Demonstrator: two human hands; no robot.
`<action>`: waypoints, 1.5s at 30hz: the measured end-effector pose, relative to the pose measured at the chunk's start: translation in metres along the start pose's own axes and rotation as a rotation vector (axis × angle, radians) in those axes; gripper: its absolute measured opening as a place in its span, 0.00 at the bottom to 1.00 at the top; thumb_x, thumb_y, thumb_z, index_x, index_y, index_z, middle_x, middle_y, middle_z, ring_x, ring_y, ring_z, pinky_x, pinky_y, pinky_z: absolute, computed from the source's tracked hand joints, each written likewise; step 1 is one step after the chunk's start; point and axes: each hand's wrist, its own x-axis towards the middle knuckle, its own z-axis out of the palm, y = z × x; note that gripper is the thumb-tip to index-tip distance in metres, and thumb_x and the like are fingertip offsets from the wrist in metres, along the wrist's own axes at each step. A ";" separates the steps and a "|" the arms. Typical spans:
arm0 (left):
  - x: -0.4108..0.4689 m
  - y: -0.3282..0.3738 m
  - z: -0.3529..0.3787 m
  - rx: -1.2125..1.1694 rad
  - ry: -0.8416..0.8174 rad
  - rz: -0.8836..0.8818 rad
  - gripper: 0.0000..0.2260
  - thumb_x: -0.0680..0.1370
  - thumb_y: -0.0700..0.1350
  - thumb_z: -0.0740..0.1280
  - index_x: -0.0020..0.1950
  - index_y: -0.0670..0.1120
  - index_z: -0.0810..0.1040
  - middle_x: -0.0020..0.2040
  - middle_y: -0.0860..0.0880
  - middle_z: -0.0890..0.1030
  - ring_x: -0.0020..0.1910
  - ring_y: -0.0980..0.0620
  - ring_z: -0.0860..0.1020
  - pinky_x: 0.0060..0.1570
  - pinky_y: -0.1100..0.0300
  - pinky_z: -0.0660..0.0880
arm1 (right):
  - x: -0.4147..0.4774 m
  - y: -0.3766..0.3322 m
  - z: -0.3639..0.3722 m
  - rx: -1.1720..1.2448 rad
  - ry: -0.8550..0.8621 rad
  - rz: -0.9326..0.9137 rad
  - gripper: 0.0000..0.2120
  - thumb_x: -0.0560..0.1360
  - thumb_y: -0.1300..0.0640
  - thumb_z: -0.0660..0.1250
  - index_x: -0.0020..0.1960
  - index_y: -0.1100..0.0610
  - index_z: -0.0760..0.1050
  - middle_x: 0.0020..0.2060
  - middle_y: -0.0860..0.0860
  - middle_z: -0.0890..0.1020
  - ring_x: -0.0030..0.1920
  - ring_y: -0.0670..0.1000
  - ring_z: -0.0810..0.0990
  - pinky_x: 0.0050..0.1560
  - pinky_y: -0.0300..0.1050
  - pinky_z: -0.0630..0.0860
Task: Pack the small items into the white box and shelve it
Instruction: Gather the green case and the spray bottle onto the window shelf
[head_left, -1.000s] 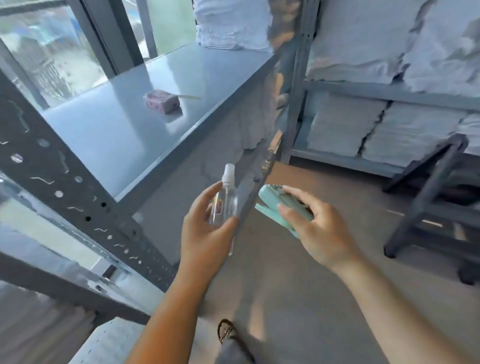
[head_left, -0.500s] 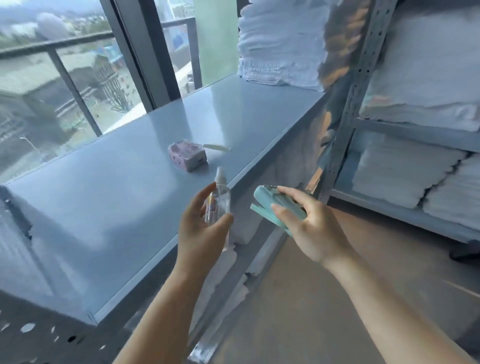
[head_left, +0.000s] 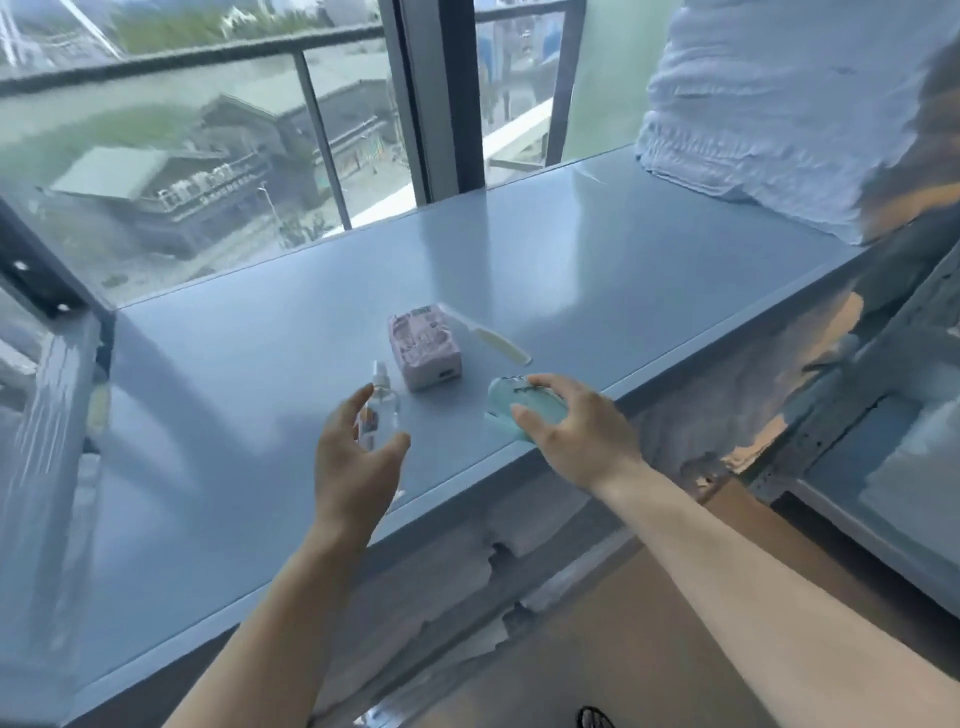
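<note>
My left hand (head_left: 358, 457) grips a small clear spray bottle (head_left: 382, 402), upright over the blue-grey shelf top (head_left: 249, 415). My right hand (head_left: 576, 431) holds a teal stapler (head_left: 511, 402) low over the shelf's front edge. Just beyond and between my hands lies a small pink box (head_left: 425, 349) on the shelf, with a thin cream-coloured stick (head_left: 501, 345) lying to its right. No white box is in view.
A stack of folded white linens (head_left: 779, 98) sits at the shelf's far right end. Behind the shelf is a window with a railing (head_left: 208, 52). More folded linens (head_left: 457, 571) fill the level below. Another shelf unit (head_left: 883, 493) stands at the right.
My view rose and turned toward the shelf top. Both hands moved forward over the shelf with the bottle and stapler, closer to the pink box.
</note>
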 end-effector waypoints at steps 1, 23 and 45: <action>0.006 -0.002 0.006 0.031 0.034 -0.010 0.25 0.70 0.35 0.67 0.66 0.49 0.72 0.60 0.50 0.77 0.55 0.57 0.75 0.57 0.60 0.70 | 0.015 0.007 0.001 -0.038 -0.012 -0.023 0.19 0.71 0.44 0.63 0.61 0.46 0.72 0.57 0.49 0.78 0.58 0.53 0.75 0.55 0.46 0.70; 0.006 0.002 0.042 0.202 0.170 -0.116 0.21 0.74 0.45 0.67 0.66 0.54 0.69 0.63 0.58 0.71 0.55 0.55 0.73 0.52 0.62 0.68 | 0.114 0.047 -0.014 -0.066 -0.376 -0.381 0.33 0.64 0.46 0.74 0.66 0.52 0.70 0.63 0.49 0.73 0.64 0.51 0.69 0.64 0.40 0.64; -0.011 0.018 0.037 0.510 0.214 0.033 0.27 0.73 0.54 0.67 0.69 0.47 0.67 0.68 0.50 0.70 0.68 0.53 0.66 0.65 0.64 0.60 | 0.086 0.012 -0.013 -0.167 -0.232 -0.553 0.34 0.69 0.40 0.67 0.70 0.54 0.64 0.70 0.54 0.65 0.70 0.55 0.61 0.67 0.47 0.62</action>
